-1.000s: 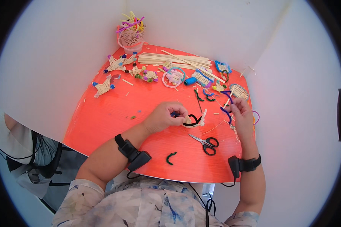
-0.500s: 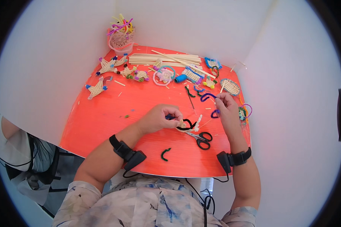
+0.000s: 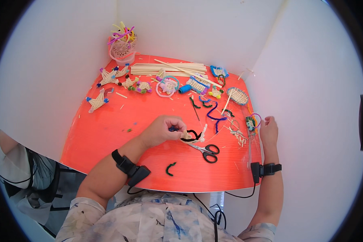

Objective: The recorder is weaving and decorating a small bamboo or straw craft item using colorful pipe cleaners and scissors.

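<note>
The left hand [image 3: 170, 130] is gripping, fingers pinched, a small pale piece with black and white fuzzy stems [image 3: 195, 140] at its four o'clock, while the right hand [image 3: 269, 130] is hovering by the surface's [image 3: 92, 141] three-o'clock edge, whether holding anything I cannot tell. The scissors [image 3: 209, 153] are lying at the piece's five o'clock, blades just beside it, so lowering it carelessly could be risking a snagged stem.

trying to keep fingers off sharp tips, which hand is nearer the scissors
Left. The left hand is just beyond and left of the scissors; the right hand is farther off, to their right, by the table's right edge.
</note>
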Available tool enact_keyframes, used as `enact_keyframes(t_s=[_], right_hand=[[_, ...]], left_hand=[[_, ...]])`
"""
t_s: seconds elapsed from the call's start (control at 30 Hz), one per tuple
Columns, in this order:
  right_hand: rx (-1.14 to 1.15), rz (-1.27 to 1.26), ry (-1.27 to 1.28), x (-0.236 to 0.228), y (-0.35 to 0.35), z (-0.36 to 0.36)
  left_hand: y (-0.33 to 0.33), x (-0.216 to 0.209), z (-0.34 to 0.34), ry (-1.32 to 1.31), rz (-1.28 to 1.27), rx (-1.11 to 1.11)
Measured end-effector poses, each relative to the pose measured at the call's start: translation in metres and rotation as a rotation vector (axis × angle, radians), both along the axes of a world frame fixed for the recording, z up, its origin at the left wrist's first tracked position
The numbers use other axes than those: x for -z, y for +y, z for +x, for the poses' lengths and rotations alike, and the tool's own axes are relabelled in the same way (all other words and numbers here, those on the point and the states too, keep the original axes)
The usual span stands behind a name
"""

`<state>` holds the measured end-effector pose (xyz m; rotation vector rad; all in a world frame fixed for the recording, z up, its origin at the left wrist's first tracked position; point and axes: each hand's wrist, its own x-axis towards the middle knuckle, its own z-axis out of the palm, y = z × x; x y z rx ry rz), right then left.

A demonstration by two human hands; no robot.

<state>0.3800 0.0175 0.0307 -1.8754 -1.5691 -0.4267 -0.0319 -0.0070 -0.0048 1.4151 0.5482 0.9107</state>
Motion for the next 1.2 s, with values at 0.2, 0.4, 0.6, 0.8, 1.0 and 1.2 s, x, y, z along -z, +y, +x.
enact_keyframes(t_s=[0.2, 0.4, 0.6, 0.8, 1.0, 1.2], right_hand=[[0.096, -0.452, 0.175, 0.023, 0.000, 0.018], [0.026, -0.377, 0.116, 0.034, 0.012, 0.048], [0.026, 0.001, 0.337, 0.008, 0.016, 0.037], [0.006, 0.024, 0.468, -0.007, 0.010, 0.025], [-0.022, -0.221, 0.420, -0.006, 0.005, 0.009], [-0.137, 0.201, -0.136, -0.023, -0.003, -0.063]], left_hand=[[-0.001, 0.001, 0.001, 0.022, 0.004, -0.009], [0.000, 0.001, 0.001, -0.026, -0.017, -0.017], [0.001, 0.006, -0.001, -0.014, -0.004, -0.030], [0.000, 0.002, -0.001, 0.008, -0.049, -0.037], [0.000, 0.002, -0.002, -0.017, -0.015, -0.051], [-0.005, -0.007, -0.002, 0.019, -0.085, -0.061]])
